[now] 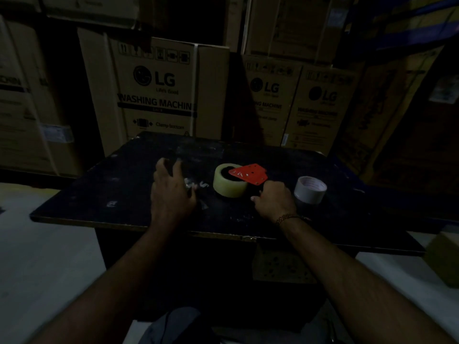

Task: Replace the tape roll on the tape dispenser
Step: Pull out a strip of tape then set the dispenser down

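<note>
A red tape dispenser [249, 175] lies on its side on the dark table [104, 184], with a thick pale-yellow tape roll [228, 186] mounted on it. My right hand [273, 199] is closed around the dispenser's dark handle, just right of the roll. To the right of that hand stands a second roll of white tape [310, 189]. My left hand [171, 189] hovers over the table left of the yellow roll, fingers spread and holding nothing. The scene is dim.
Tall cardboard washing-machine boxes [159, 90] are stacked close behind the table. Scraps of tape [196, 187] stick to the tabletop near my left hand. A pale floor [37, 256] lies on both sides, and a small box [444, 259] sits at the right.
</note>
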`<control>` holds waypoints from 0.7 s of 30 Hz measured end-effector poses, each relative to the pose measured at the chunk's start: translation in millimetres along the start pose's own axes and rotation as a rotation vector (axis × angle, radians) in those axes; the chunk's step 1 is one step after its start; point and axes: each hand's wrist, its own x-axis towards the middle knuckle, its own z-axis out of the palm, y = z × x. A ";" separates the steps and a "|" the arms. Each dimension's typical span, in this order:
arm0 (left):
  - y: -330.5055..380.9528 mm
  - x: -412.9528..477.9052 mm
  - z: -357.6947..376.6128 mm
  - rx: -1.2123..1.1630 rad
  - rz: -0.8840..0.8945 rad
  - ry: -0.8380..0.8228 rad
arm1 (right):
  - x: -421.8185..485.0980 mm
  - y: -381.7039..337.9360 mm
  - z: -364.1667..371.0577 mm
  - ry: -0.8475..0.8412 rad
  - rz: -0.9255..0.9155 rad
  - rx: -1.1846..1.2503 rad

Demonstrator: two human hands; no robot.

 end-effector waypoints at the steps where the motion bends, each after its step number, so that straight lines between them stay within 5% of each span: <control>1: -0.3 0.2 0.2 -0.008 -0.007 0.010 | -0.6 -0.5 -0.5 -0.001 0.002 -0.011; 10: 0.1 2.1 1.0 0.007 0.021 0.028 | 12.7 -15.7 -29.5 -0.134 -0.019 0.357; 14: 0.6 0.9 -0.7 0.002 0.010 0.028 | 12.2 -18.8 -45.3 -0.378 0.139 0.740; 21: 1.4 0.7 0.0 0.015 0.029 0.016 | 15.5 -4.4 -47.3 -0.432 0.261 0.916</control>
